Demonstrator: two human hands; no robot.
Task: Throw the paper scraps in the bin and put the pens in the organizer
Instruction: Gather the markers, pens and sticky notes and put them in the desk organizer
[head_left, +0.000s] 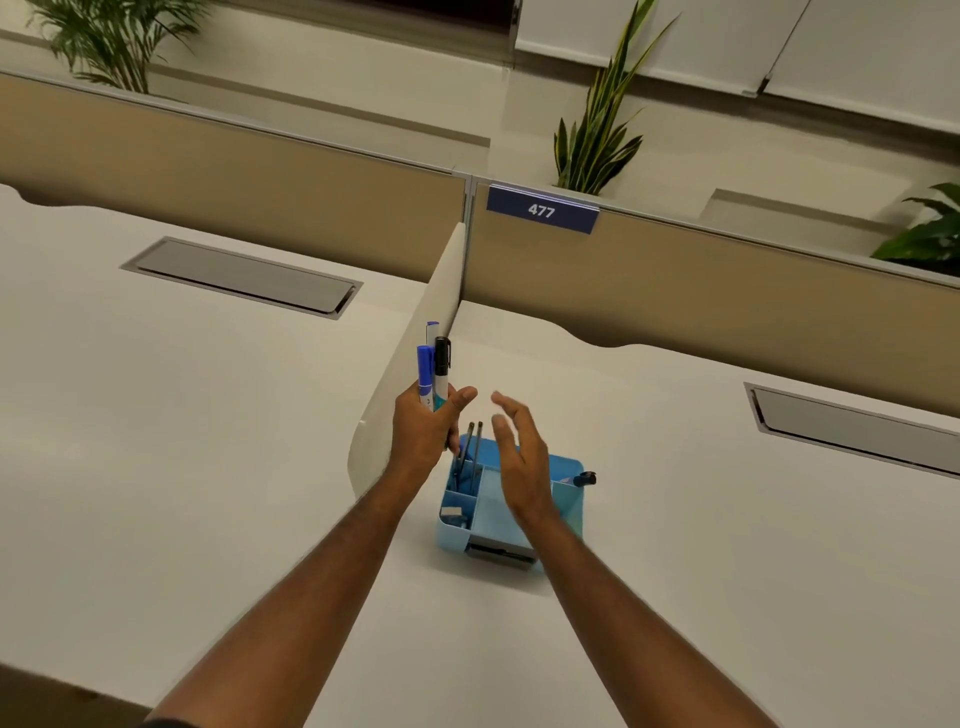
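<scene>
My left hand (426, 423) holds a bundle of upright markers (434, 371), blue-capped and black-capped, just above the left back corner of a light blue organizer (493, 506) on the white desk. Two thin dark pens (470, 449) stand in the organizer's back left compartment. A marker with a dark cap (584, 479) lies across the organizer's right side. My right hand (519, 457) hovers open over the organizer's middle, palm facing left, holding nothing. No paper scraps or bin are in view.
A low white divider (415, 374) runs between two desks just left of the organizer. Grey cable hatches (244, 275) (852, 431) sit in each desk. A tan partition with a blue "477" sign (542, 209) and plants stands behind.
</scene>
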